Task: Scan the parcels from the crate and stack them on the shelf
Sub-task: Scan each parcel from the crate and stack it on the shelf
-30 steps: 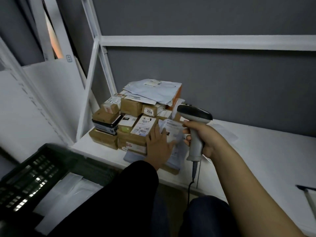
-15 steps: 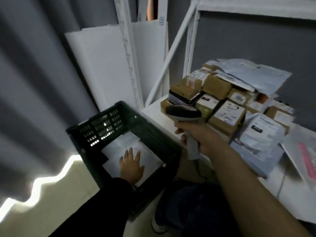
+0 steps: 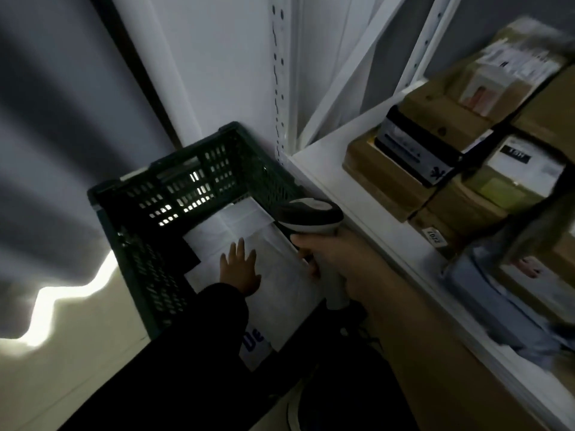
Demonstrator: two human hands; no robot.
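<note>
Parcels [image 3: 280, 275], flat white mailers, lay inside the dark green crate [image 3: 174, 185] on the floor, and the nearest one bore blue lettering. Out of a black sleeve [image 3: 186, 337], the left hand [image 3: 241, 269] rested palm-down on the top mailer, its fingers straight and spread apart. Just right of it, the right hand [image 3: 339, 262] had its fingers clamped round the grip of the scanner [image 3: 308, 214], whose head hung over the crate's right edge. Farther right, the white shelf [image 3: 323, 171] carried stacked boxes [image 3: 435, 144], mostly brown and blurred toward the edge. Behind the crate stood a white perforated upright [image 3: 277, 88].
</note>
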